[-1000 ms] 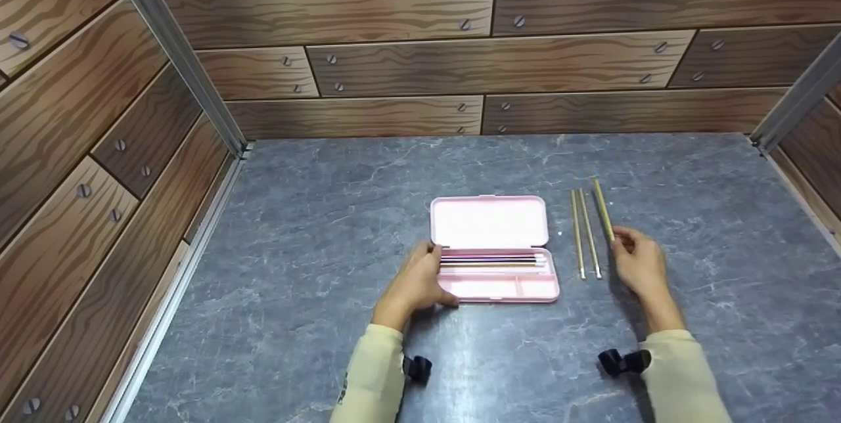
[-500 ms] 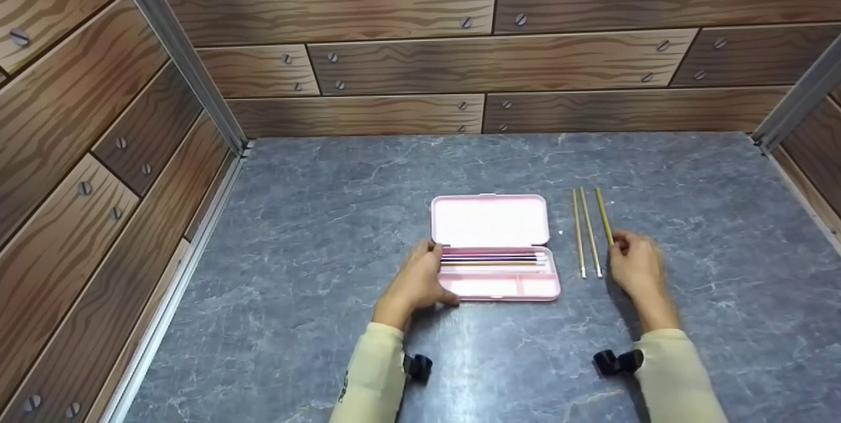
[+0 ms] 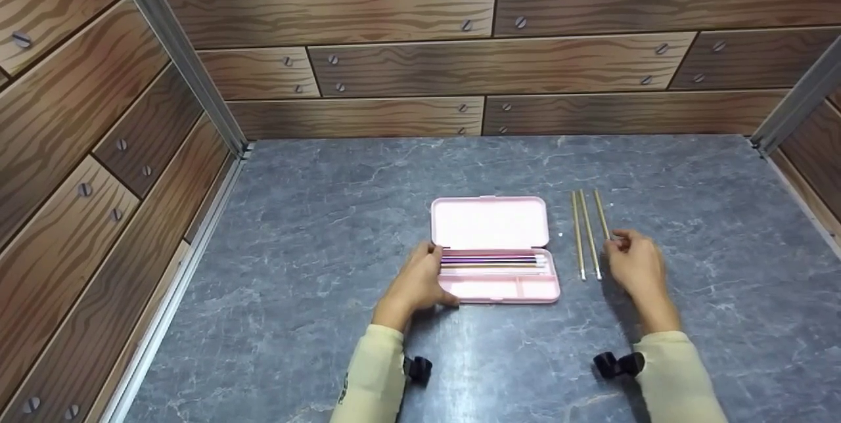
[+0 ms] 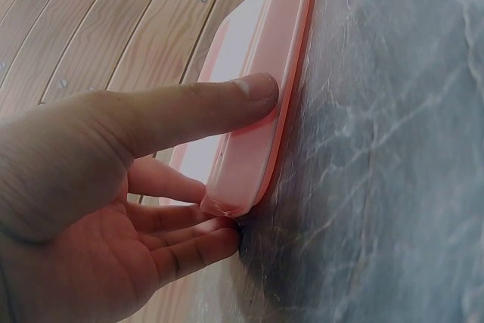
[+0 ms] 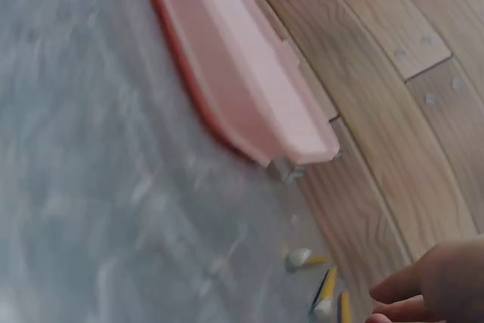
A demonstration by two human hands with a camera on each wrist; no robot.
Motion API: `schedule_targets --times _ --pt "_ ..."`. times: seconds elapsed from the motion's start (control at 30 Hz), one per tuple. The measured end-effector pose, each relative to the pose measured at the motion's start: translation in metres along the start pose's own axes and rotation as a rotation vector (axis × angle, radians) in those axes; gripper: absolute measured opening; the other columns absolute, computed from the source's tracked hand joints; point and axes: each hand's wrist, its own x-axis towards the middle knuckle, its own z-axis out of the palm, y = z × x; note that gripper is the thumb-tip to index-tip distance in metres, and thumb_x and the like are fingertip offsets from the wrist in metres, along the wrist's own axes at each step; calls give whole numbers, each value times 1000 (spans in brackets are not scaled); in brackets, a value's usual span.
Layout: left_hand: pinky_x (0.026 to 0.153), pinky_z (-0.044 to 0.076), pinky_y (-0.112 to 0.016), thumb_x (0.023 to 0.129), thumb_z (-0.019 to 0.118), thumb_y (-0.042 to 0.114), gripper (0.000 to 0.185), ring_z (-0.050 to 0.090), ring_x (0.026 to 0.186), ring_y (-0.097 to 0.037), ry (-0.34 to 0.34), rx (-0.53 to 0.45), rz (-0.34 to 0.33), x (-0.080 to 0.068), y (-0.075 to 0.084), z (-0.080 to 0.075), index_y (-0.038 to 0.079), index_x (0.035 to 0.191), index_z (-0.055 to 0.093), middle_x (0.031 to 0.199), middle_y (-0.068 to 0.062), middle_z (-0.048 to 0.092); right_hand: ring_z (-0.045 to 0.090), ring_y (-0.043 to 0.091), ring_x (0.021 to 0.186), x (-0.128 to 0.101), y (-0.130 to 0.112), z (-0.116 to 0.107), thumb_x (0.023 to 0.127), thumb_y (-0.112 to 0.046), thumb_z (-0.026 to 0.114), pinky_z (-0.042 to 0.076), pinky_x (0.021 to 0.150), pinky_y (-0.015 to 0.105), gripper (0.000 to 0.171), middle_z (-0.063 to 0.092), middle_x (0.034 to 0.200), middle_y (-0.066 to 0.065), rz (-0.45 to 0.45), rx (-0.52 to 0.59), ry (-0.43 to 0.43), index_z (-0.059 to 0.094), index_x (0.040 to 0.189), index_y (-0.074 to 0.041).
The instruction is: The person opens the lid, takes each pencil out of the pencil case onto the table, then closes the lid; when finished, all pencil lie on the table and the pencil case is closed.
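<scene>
Glossy pink plastic case (image 3: 494, 282), marbled tabletop (image 3: 315, 265)

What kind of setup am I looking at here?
Likely a staged tabletop booth, not a real room: a grey marble-look table, walls printed with cartoon wood planks and screws, metal corner posts.

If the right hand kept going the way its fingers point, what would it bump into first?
Probably the rightmost pencil, which lies just ahead of the right hand and its fingertips. Whether they already touch it is unclear.
</scene>
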Motion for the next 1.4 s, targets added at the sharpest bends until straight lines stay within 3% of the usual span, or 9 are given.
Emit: schedule_targets --times 0.13,0.27,0.37,0.53,0.9,1.23,1.4 --pt "105 39 -38 55 91 28 97 47 120 -26 0 1 -2 -1 0 -1 -4 135 46 129 -12 48 63 28 79 -6 -20 7 83 -3 63 48 72 30 24 68 87 19 -138 60 11 67 105 4" --pt "105 39 -38 56 91 28 97 47 120 -27 6 -1 2 -1 0 0 -4 135 46 129 -13 48 60 12 74 -14 -39 22 77 4 69 50 67 19 19 68 82 12 -366 135 -81 70 95 2" --pt "105 39 -37 56 91 29 97 47 120 -27 7 4 8 -1 0 1 -6 135 46 129 -13 48 59 11 74 -21 -48 33 74 5 72 52 68 24 19 68 84 8 -505 146 -159 71 92 -1" --pt "104 40 -36 56 91 30 97 49 116 -25 4 34 18 -1 1 1 -6 134 46 126 -12 49 62 18 81 -31 -56 45 73 4 72 52 76 36 18 68 85 4 -641 83 -243 72 89 -6" --pt "106 39 -36 56 91 32 96 47 120 -26 8 51 15 -2 2 0 -5 133 47 130 -13 48 58 24 88 -44 -66 55 78 4 66 48 80 40 17 62 88 6 -785 -62 -262 71 92 -5" --pt "104 40 -36 55 91 31 96 49 117 -26 21 40 16 -1 2 1 -5 133 48 127 -13 49 51 22 88 -49 -69 58 83 4 63 44 79 38 15 52 85 3 -681 -70 -294 69 90 -7" --pt "103 41 -36 53 91 31 93 50 114 -26 33 34 26 -1 0 1 -4 130 51 124 -12 51 52 22 90 -47 -68 59 81 5 64 44 82 39 15 55 85 2 -684 -50 -295 67 89 -7"
